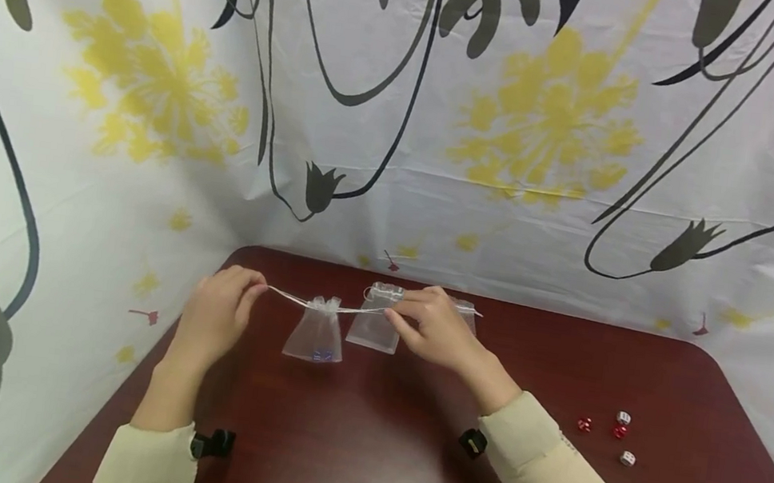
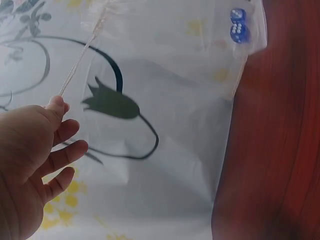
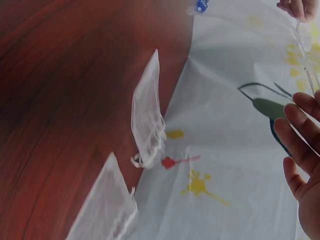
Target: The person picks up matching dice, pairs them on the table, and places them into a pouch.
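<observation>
A small sheer white drawstring pouch [image 1: 315, 331] hangs between my hands, its neck gathered. Blue dice [image 2: 239, 31] with white pips show through the bottom of it in the left wrist view. My left hand [image 1: 220, 316] pinches one end of the white drawstring [image 1: 288, 295] between thumb and forefinger, other fingers loosely bent. On the opposite side my right hand [image 1: 433, 324] pinches the other end, so the cord runs nearly straight across the pouch's neck. Behind the right hand lies a second sheer pouch [image 1: 373, 332], flat on the table; a third pouch [image 3: 106, 205] lies beside it.
The dark red wooden table [image 1: 348, 438] has rounded far corners. Red dice [image 1: 584, 424] and white dice [image 1: 628, 459] lie loose at the right. A white cloth [image 1: 393, 194] printed with grey and yellow flowers hangs along the back and sides.
</observation>
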Motion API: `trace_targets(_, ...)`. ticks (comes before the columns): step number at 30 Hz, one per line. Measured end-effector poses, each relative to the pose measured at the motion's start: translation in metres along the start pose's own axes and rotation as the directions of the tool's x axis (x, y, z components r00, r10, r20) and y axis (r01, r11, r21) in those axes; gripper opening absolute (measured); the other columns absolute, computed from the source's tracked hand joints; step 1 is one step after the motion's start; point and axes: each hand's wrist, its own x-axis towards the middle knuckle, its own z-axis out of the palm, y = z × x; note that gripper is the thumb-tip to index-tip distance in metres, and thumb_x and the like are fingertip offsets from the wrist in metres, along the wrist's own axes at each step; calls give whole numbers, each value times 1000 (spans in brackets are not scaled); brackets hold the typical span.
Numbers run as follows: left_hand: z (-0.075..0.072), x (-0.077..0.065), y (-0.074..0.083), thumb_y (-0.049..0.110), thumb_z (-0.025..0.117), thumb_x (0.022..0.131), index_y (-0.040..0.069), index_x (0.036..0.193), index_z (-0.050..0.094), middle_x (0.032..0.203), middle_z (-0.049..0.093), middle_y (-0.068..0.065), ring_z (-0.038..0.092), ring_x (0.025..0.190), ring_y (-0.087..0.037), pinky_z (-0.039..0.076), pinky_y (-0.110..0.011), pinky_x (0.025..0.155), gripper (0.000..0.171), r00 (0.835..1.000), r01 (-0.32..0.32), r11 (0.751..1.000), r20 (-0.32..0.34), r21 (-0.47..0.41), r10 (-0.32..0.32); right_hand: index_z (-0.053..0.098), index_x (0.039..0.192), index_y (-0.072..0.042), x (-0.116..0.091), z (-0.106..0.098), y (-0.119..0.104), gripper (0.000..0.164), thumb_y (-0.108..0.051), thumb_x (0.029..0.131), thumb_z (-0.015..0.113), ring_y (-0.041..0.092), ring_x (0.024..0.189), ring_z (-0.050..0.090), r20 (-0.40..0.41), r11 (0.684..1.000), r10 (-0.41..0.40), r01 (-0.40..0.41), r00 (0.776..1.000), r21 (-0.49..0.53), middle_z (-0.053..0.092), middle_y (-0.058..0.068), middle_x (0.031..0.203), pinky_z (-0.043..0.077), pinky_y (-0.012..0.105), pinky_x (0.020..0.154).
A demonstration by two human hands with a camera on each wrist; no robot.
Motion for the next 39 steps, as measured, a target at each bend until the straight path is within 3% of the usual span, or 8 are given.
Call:
trace_targets(5,-2,-1,-21,6,70,94,1,92,67,85,68,-14,66,80,-37,51,-53,75,7,999,40,999,1,22,-40,65,69,-17,17,19,-7,28,-16,97,65,9,58,51,26,999,16,-16,1000,-31,56,-7,66,47,40,70)
trace_targets(8,-2,-4,-34,7,69,95,0,94,67,87,69,-16,66,82,-40,51,-55,77,8,997,73,996,11,48,-73,70,72,-17,30,32,-11,28,-19,99,64,10,59,55,41,998,37,-34,998,-55,59,-6,67,48,40,68)
trace_targets(12,1,-5,-48,12,67,98,1,98,68,92,70,-16,66,87,-42,48,-59,78,10,991,118,990,55,74,-122,76,78,-15,41,44,-13,24,-20,99,64,11,62,61,38,994,61,-57,997,-94,66,-5,71,50,39,67)
trace_targets(18,11,-1,-64,17,65,100,2,101,68,97,70,-15,65,91,-40,48,-58,81,15,975,170,980,125,99,-182,73,73,-16,47,57,-11,28,-22,99,63,12,55,57,14,984,102,-99,995,-150,61,-5,65,48,37,60)
trace_targets(23,22,9,-75,19,63,101,2,102,69,97,71,-17,66,90,-39,50,-56,81,18,961,194,972,172,132,-215,74,76,-16,50,63,-6,27,-22,99,64,15,59,58,13,967,174,-168,985,-193,61,-4,65,44,38,58)
trace_targets(32,51,26,-92,21,60,103,4,106,69,100,71,-17,65,97,-40,49,-56,87,19,912,248,954,291,168,-288,76,81,-12,54,79,16,27,-25,101,63,27,69,68,73,927,303,-276,950,-253,71,5,75,53,46,61)
trace_targets(39,66,32,-99,22,58,105,3,112,68,105,71,-18,65,100,-40,51,-55,88,23,871,303,938,349,169,-345,75,80,-13,61,92,33,29,-28,102,62,25,70,69,129,882,435,-393,891,-258,72,3,78,54,44,63)
